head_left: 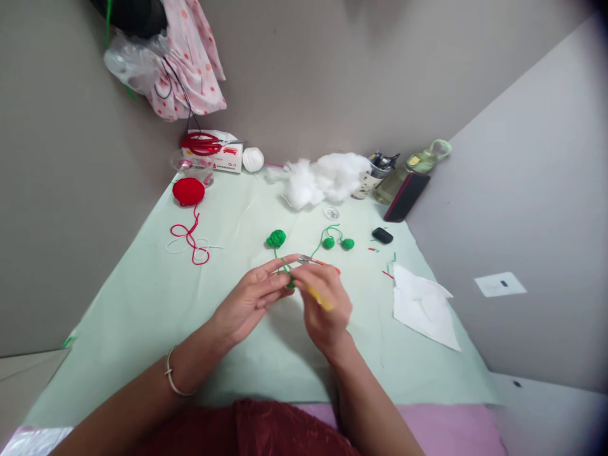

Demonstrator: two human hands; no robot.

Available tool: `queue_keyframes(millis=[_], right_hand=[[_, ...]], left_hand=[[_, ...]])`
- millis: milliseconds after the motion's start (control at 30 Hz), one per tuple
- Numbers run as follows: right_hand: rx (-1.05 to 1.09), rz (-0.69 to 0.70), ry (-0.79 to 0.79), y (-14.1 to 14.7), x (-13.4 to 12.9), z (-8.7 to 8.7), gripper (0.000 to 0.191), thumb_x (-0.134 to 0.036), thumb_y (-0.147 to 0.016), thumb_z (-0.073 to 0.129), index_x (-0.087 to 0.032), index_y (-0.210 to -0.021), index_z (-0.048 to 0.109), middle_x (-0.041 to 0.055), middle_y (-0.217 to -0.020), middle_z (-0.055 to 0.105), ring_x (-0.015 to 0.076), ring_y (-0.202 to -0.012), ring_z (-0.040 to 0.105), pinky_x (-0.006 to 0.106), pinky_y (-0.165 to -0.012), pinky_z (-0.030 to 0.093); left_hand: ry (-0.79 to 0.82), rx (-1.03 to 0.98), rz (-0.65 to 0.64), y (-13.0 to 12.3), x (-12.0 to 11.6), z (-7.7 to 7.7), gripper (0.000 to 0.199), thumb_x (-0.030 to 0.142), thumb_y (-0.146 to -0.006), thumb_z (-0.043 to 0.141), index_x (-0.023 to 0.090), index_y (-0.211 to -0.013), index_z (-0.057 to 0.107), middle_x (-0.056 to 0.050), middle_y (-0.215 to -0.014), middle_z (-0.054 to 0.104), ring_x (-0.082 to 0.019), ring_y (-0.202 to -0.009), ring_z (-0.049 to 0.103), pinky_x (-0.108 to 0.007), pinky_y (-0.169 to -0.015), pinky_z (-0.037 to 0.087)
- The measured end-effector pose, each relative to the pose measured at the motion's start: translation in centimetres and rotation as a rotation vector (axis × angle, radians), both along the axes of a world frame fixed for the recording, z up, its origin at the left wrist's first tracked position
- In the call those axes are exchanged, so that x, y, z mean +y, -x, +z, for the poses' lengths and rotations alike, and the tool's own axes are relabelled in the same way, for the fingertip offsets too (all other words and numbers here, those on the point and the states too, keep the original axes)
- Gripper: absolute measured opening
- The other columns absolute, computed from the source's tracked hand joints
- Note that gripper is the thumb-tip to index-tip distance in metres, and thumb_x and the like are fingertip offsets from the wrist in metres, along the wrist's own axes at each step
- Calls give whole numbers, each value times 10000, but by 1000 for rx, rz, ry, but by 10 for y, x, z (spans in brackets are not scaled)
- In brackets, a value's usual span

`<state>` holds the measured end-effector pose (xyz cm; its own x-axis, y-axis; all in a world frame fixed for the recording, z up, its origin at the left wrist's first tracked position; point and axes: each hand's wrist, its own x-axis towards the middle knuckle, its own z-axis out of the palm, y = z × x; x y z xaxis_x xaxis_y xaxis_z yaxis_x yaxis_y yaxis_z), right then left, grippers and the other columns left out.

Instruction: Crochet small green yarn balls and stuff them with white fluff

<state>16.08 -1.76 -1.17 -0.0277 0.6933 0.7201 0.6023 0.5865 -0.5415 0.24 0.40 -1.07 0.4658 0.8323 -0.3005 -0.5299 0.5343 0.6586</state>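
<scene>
My left hand (251, 301) pinches a small green crocheted piece (290, 280), with green yarn running over its raised index finger. My right hand (325, 301) is closed round a yellow-handled tool (320, 297), whose tip is hidden at the green piece. Just beyond my fingers sits a green yarn ball (276, 239), its strand leading down to my left hand. Scissors with orange handles (323, 263) lie partly hidden behind my right hand. Two small green crocheted balls (328, 242) with a yarn tail rest farther to the right.
White stuffing (323, 180) lies at the table's back, beside a pen cup (365, 183), a bottle (394, 180) and a dark phone (407, 197). Red yarn (189, 191), red scissors (204, 144) and white yarn (253, 159) are back left. White paper (422, 304) lies right.
</scene>
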Motion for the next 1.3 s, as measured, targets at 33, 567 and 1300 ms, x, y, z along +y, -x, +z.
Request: queue_keyframes(millis=[33, 567, 1300], right_hand=[[158, 9, 77, -2, 1, 2, 207, -190, -1002, 554, -265, -1044, 742, 51, -910, 751, 190, -776, 697, 372, -743, 589], [666, 257, 492, -1, 5, 9, 70, -266, -910, 729, -231, -932, 785, 19, -855, 731, 123, -676, 612, 276, -642, 531], [-66, 31, -128, 2, 0, -7, 309, -88, -959, 593, -279, -1163, 724, 68, -1002, 744, 196, -892, 718, 342, -778, 604]], left_hand=[[20, -34, -7, 1, 1, 0, 418, 278, -849, 793, 176, -1251, 743, 125, -528, 303, -53, -484, 218, -262, -828, 476], [-232, 132, 22, 3, -1, 4, 398, 259, -867, 748, 269, -1264, 722, 24, -885, 567, -52, -602, 336, -214, -604, 300], [-26, -4, 24, -3, -4, 2, 432, 279, -823, 827, 194, -1238, 742, 75, -635, 502, -38, -546, 370, -223, -802, 475]])
